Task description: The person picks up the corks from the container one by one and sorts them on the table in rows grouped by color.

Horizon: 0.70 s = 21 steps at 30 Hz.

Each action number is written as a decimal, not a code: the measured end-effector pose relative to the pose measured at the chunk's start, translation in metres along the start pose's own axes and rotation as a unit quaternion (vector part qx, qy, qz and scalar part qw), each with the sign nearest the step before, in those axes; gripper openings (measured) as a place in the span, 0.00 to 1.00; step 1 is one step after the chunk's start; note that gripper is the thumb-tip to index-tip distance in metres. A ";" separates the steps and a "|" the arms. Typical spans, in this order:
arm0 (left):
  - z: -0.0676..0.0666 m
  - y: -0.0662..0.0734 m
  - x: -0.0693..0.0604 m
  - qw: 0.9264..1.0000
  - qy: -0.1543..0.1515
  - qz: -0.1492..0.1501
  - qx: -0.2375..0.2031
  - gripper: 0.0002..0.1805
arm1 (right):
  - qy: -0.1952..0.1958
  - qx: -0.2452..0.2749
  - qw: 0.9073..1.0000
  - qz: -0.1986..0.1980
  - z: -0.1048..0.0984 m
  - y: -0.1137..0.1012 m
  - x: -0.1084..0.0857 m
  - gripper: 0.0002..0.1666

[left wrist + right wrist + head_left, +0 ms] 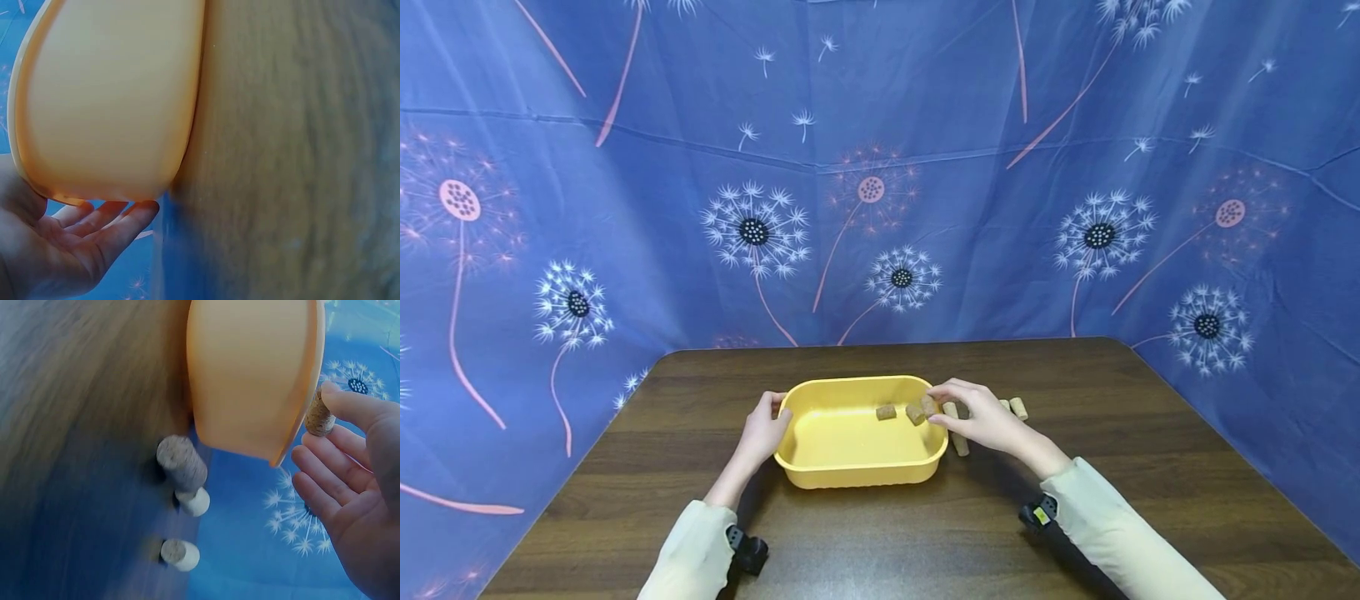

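A yellow plastic tub [850, 475] stands on the table, with two corks, one brown [886, 412] and another brown [915, 414], inside near its back right. At the tub's left end, my left hand [767, 427] grips the rim, thumb over the edge and fingers against the outer wall, as the left wrist view also shows. My right hand [976, 414] is over the right rim. Between its thumb and fingertips it pinches a speckled cork [319, 415], while the other fingers stay spread.
Several more corks lie on the table right of the tub, among them a long one [959, 443] and a short pale one [1018, 408]. The dark wooden table [880, 533] backs onto a blue dandelion-print cloth [970, 208].
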<state>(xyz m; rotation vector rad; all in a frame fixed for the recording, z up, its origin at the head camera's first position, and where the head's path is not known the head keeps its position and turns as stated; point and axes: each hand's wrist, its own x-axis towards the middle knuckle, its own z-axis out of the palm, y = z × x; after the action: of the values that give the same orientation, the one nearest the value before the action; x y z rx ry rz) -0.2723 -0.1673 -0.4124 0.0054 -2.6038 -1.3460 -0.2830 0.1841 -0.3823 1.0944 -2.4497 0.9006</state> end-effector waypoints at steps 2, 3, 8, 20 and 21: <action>0.000 0.000 0.000 1.000 -0.002 -0.002 -0.001 0.17 | 0.000 0.002 1.000 0.006 -0.001 0.003 -0.002 0.22; 0.000 0.000 0.000 1.000 -0.002 -0.003 -0.002 0.17 | 0.001 0.003 1.000 0.009 -0.002 0.004 -0.003 0.22; 0.000 -0.001 0.000 1.000 0.000 -0.004 -0.002 0.17 | 0.007 0.003 1.000 0.007 -0.008 0.011 -0.010 0.22; 0.001 0.000 0.001 1.000 0.003 -0.005 -0.003 0.17 | 0.034 -0.030 0.999 -0.009 -0.016 0.028 -0.026 0.21; 0.001 0.000 0.000 1.000 0.003 -0.006 -0.003 0.17 | 0.031 -0.031 0.999 -0.001 -0.016 0.029 -0.027 0.20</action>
<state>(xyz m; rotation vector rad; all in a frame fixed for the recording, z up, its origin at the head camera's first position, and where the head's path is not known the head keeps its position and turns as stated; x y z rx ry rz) -0.2729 -0.1666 -0.4125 0.0233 -2.5996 -1.3557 -0.2867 0.2248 -0.3961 1.0327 -2.4089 0.8401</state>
